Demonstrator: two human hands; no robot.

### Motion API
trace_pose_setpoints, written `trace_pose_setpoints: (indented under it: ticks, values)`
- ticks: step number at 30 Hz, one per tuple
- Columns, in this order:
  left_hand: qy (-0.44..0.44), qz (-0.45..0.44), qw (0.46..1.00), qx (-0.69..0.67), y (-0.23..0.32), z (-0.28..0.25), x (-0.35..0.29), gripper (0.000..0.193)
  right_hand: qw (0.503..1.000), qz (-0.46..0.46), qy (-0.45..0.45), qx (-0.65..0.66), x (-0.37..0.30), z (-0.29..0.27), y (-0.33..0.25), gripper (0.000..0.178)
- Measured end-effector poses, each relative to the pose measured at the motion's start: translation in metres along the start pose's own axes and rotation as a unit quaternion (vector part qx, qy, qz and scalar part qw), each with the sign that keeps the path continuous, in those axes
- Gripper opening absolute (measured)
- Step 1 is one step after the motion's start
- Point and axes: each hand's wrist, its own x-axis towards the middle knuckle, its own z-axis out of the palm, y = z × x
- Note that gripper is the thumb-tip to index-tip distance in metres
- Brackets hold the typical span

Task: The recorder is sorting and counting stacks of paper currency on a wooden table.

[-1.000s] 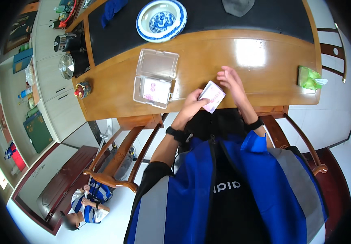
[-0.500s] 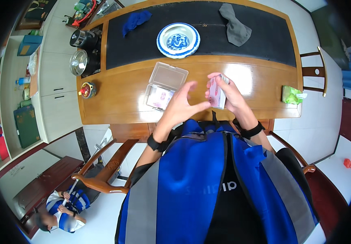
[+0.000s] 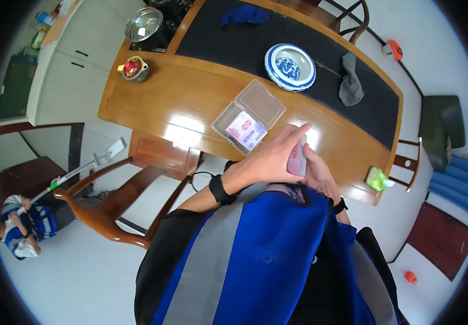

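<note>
Both of my hands are at a stack of pink, banknote-like printed cards [image 3: 297, 158], held close in front of my body above the table's near edge. My left hand [image 3: 275, 154] wraps the near-left side of the stack, its fingers reaching over the far end. My right hand [image 3: 318, 170] grips the stack from the right, its thumb along that side; most of its other fingers are hidden. Left of my hands, a clear plastic box [image 3: 227, 115] lies on the table with its lid [image 3: 261, 103] swung back. Inside it are pink and purple printed cards [image 3: 246, 130].
On the wooden table [image 3: 163, 97] are a blue-and-white bowl [image 3: 290, 67], a blue cloth [image 3: 245, 15], a grey cloth [image 3: 350, 81], a green tissue pack [image 3: 376, 179] and a colourful pot [image 3: 134, 69]. A wooden chair [image 3: 104, 216] stands at left; a person [image 3: 31, 225] holds a mop there.
My left hand has come in from beside the stack and closed on it. The stack is now nearer my body. My view has turned, so the table appears tilted.
</note>
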Motion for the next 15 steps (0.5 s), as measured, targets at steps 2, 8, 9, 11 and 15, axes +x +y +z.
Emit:
trace_pose_setpoints:
  ticks: [2,8,9,11,15]
  values:
    - [0.040,-0.006,0.998,0.053,-0.003,-0.006,-0.003,0.094,0.999,0.030,-0.022,-0.040,0.007,-0.005,-0.004,0.057]
    - [0.084,-0.025,0.996,0.009,-0.004,-0.011,-0.020,0.092,0.993,0.048,-0.012,-0.107,0.003,0.039,-0.012,0.049]
    - [0.118,-0.013,0.993,-0.010,-0.007,-0.008,-0.024,0.090,0.992,0.022,0.019,-0.126,0.003,0.044,-0.010,0.047]
    - [0.142,-0.083,0.981,-0.100,-0.016,0.000,-0.031,0.087,0.980,-0.025,-0.037,-0.192,0.013,0.031,-0.011,0.047]
    - [0.131,-0.171,0.934,-0.284,-0.028,0.016,-0.034,0.080,0.947,-0.145,-0.050,-0.282,0.019,0.020,-0.012,0.050]
